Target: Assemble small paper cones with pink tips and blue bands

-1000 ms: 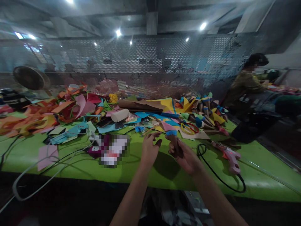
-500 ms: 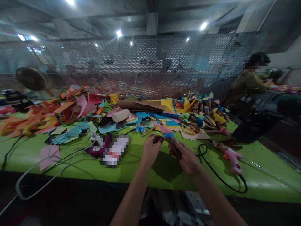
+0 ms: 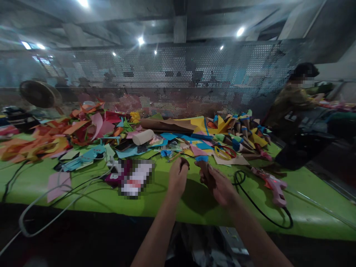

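Note:
A small brown paper cone (image 3: pixel 205 169) with a blue band (image 3: pixel 201 158) and a pink paper tip is wrapped in the fingers of my right hand (image 3: pixel 222 187). It is tilted, its pink end pointing away from me over the green table (image 3: pixel 155 204). My left hand (image 3: pixel 178 178) is a short way to the left, apart from the cone. Its fingers are curled in toward the thumb, and anything between them is hidden. To the right of my right hand lies a pink glue gun (image 3: pixel 274 187) with a small red light.
Coloured paper pieces (image 3: pixel 47 137) heap up along the back left. Behind my hands are a pale roll (image 3: pixel 143 137) and scissors (image 3: pixel 226 152). Similar paper cones (image 3: pixel 244 131) pile up at back right. A phone (image 3: pixel 137 178) and cables (image 3: pixel 80 191) lie left. A person (image 3: pixel 294 96) works far right.
My left hand has drawn back from the blue band, leftward, and its fingers have curled in more. My right hand keeps hold of the paper cone, which has shifted slightly.

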Demonstrator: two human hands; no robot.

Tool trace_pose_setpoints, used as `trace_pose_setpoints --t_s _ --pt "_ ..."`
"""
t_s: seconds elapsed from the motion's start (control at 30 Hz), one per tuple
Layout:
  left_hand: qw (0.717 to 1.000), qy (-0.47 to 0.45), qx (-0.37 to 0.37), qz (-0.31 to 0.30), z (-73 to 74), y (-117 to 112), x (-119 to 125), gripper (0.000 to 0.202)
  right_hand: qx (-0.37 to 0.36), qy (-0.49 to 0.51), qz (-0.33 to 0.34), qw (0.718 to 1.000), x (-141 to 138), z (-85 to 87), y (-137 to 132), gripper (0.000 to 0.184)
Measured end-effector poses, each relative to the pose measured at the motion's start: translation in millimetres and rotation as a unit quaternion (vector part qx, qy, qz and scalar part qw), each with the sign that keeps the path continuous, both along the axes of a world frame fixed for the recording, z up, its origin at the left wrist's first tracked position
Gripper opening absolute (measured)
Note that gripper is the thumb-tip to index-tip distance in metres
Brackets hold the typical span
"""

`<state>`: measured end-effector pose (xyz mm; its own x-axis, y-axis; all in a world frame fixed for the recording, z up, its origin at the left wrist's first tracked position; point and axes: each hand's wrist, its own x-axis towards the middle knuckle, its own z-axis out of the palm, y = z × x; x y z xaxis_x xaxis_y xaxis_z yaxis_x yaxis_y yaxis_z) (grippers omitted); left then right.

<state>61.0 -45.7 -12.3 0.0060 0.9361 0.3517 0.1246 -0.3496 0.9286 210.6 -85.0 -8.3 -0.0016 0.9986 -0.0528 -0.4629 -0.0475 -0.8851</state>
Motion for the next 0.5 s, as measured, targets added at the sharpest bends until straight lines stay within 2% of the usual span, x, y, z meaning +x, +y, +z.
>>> trace_pose_setpoints --t_s 0.17,0.23,0.3,0.5 --pt "0.994 -0.081 -0.036 -0.061 0.5 1.6 3.4 0.026 -0.006 0.013 -0.003 1.000 0.3 0.3 0.4 0.035" --pt "0.990 -0.104 -0.055 -0.076 0.8 0.9 4.1 0.023 -0.021 0.020 -0.008 1.000 0.4 -1.3 0.7 0.036" --pt "0.985 -0.120 -0.084 -0.092 1.3 -0.8 4.6 0.024 -0.029 0.025 -0.011 0.999 0.6 -2.7 0.9 0.038" --pt "0.953 -0.187 -0.198 -0.134 1.3 -6.3 7.0 0.045 -0.021 0.013 -0.004 1.000 -0.6 -3.2 -0.9 0.039"
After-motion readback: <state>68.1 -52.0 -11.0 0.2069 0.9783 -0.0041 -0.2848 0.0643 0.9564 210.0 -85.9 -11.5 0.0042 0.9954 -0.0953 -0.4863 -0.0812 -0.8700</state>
